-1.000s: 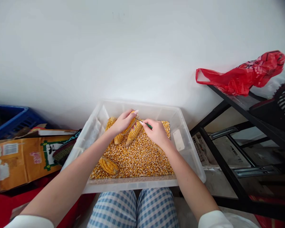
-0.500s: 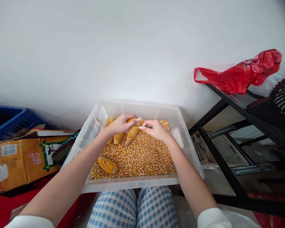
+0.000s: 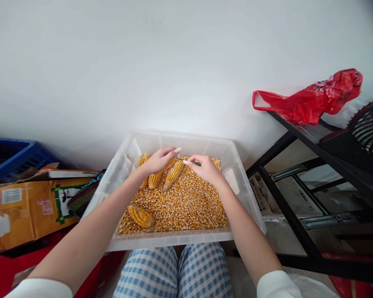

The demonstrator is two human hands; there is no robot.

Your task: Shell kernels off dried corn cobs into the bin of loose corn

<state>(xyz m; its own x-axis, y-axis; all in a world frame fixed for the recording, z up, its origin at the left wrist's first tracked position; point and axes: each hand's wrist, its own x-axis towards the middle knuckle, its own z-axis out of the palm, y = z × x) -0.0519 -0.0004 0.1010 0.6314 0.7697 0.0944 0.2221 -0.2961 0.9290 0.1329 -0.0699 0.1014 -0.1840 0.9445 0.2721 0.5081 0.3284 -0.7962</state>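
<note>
My left hand [image 3: 160, 160] is closed around a corn cob [image 3: 170, 164], mostly hidden under the fingers. My right hand [image 3: 204, 169] grips a small screwdriver-like tool [image 3: 197, 164] with a green handle; its thin metal shaft points left and meets the end of the held cob. Just below the hands, another yellow cob [image 3: 173, 176] lies tilted on loose corn kernels [image 3: 186, 207]. More cobs [image 3: 154, 180] rest at the left beside it. One partly stripped cob [image 3: 141, 216] is at the near left of the clear plastic bin [image 3: 186, 236].
The bin sits above my knees, against a white wall. On the left are a blue crate [image 3: 21, 155] and an orange cardboard box [image 3: 34, 211]. A black metal frame [image 3: 286, 207] stands close on the right, bearing a red plastic bag [image 3: 311, 101] and a fan [image 3: 368, 128].
The tool's tip has moved up to the far end of the held cob, and its metal shaft shows more. The left hand has turned slightly, its thumb lifted. The view has shifted a little.
</note>
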